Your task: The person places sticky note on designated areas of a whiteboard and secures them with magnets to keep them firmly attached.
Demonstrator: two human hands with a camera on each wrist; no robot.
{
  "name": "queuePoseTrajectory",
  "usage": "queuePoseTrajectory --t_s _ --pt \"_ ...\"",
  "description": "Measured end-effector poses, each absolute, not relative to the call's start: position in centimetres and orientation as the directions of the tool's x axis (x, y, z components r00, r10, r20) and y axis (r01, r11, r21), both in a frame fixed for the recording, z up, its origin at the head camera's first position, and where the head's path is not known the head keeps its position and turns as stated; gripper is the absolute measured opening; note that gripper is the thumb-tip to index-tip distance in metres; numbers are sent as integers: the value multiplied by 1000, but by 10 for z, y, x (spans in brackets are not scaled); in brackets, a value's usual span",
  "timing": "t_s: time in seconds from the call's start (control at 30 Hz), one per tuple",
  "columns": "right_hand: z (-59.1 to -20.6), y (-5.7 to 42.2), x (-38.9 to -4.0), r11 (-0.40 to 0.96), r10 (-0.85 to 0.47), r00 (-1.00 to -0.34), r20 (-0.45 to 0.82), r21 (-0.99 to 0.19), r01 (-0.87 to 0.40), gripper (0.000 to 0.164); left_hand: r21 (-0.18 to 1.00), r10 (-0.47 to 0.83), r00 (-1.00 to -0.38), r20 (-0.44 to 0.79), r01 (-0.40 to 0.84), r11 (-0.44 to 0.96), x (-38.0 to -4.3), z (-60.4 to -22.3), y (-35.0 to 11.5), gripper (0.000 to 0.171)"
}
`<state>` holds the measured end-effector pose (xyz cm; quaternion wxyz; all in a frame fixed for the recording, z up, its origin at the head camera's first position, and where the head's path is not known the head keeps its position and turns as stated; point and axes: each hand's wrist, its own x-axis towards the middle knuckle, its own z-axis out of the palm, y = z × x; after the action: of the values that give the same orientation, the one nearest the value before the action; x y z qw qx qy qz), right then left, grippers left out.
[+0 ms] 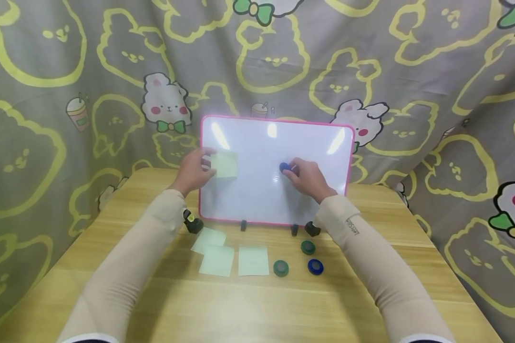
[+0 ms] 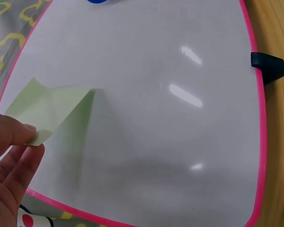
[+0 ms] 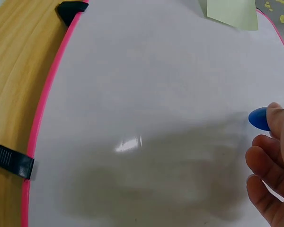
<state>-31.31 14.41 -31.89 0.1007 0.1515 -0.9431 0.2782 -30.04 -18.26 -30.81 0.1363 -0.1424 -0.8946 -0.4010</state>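
Observation:
A whiteboard (image 1: 257, 190) with a pink frame stands upright on the table. At its left side my left hand (image 1: 194, 170) pinches a pale green paper note (image 2: 52, 109) by one edge between thumb and fingers. The note bends, and its far corner stands close to the board; I cannot tell whether it touches. Right of the board's middle, my right hand (image 1: 307, 177) pinches a round blue magnet (image 3: 259, 118) between thumb and forefinger, in front of the board surface. The other fingers of that hand are partly bent.
On the wooden table (image 1: 240, 309) before the board lie several green notes (image 1: 253, 261), two green magnets (image 1: 281, 268) and another blue magnet (image 1: 315, 267). Black feet (image 1: 294, 230) support the board's lower edge. A black object (image 1: 192, 222) sits near the left forearm. A patterned curtain (image 1: 274, 52) hangs behind.

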Motion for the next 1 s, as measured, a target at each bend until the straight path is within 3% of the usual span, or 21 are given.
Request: queuePoseTrajectory --t_s 1.0 --pt "-307 105 -335 739 -270 -885 379 -508 -443 24 672 125 -929 349 341 658 -316 -299 -174 47"
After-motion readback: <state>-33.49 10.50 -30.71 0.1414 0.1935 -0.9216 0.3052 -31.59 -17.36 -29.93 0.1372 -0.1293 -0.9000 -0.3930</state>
